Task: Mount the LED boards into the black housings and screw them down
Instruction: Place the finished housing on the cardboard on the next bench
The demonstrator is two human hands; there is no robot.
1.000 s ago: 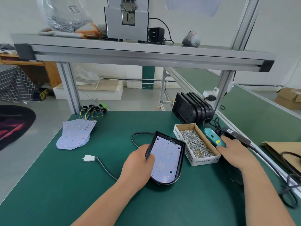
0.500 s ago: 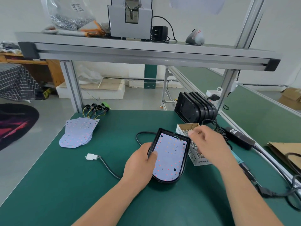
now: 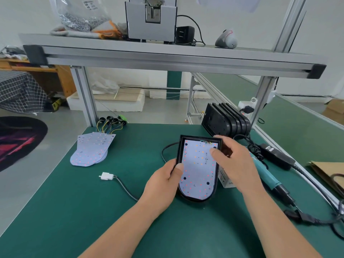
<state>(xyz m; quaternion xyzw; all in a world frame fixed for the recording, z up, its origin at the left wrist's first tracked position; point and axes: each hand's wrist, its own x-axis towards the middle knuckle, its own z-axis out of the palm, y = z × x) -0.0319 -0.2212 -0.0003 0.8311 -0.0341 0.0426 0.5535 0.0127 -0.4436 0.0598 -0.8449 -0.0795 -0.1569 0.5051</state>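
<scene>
Head view showed my left hand [image 3: 163,181] gripping the left wall of the black housing [image 3: 179,149], fingers curled round the edge and the thumb pressed flat on the LED board [image 3: 199,168]. The board lay inside the housing, rounded end towards me, and the housing rested flat on the green desk [image 3: 93,211] near the middle.

My right hand [image 3: 234,164] hovered over the housing's far right corner, with the thumb over the board and the forefinger reaching past the top rim. The fingers were bent and blurred, so I could not tell whether they pinched anything.

Just beside the housing on the right, a small box [image 3: 226,180] sat mostly hidden under that hand. Further right lay a teal electric screwdriver [image 3: 266,174], and beyond it a black power adapter [image 3: 275,153] with its cords.

A row of black housings [image 3: 225,121] stood on edge at the desk's far right. At the far left a pile of LED boards [image 3: 92,149] lay fanned out, wires trailing from the far end. Between that pile and my left hand lay a white connector [image 3: 106,176] on a dark cable.

Above it all ran an aluminium shelf [image 3: 167,56].
</scene>
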